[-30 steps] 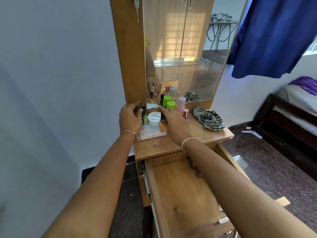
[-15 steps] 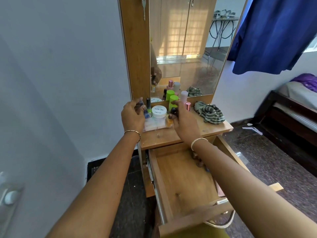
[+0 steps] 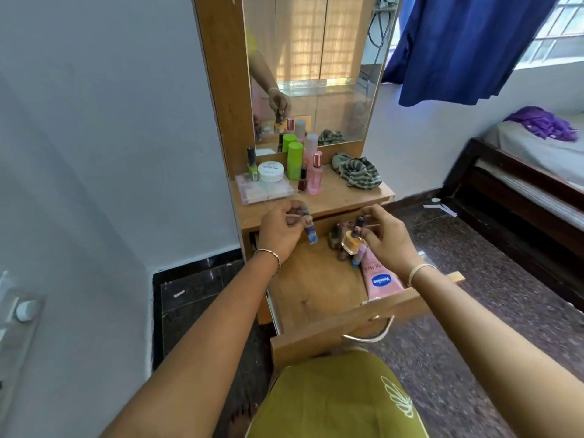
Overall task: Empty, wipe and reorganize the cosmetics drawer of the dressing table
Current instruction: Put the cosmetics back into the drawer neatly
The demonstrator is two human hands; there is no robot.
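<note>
The wooden drawer (image 3: 319,292) of the dressing table stands pulled open below the tabletop (image 3: 344,197). Over its back part my left hand (image 3: 279,229) pinches a small blue nail polish bottle (image 3: 310,233). My right hand (image 3: 384,238) holds a small orange bottle (image 3: 353,243) with a dark cap. Several small bottles (image 3: 336,237) stand at the drawer's back, and a pink lotion tube (image 3: 379,278) lies along its right side. On the tabletop sit a clear case (image 3: 265,191), a white jar (image 3: 270,171), green bottles (image 3: 294,159), a pink bottle (image 3: 315,173) and a dark polish bottle (image 3: 302,181).
A striped cloth (image 3: 357,170) lies on the tabletop's right end under the mirror (image 3: 313,67). A white wall is close on the left, a dark bed frame (image 3: 518,213) on the right, a blue curtain (image 3: 467,45) above it. The drawer front has a metal handle (image 3: 369,335).
Both hands have come down from the tabletop cosmetics to over the open drawer, each carrying a small bottle. The camera has tilted down, showing more of the drawer.
</note>
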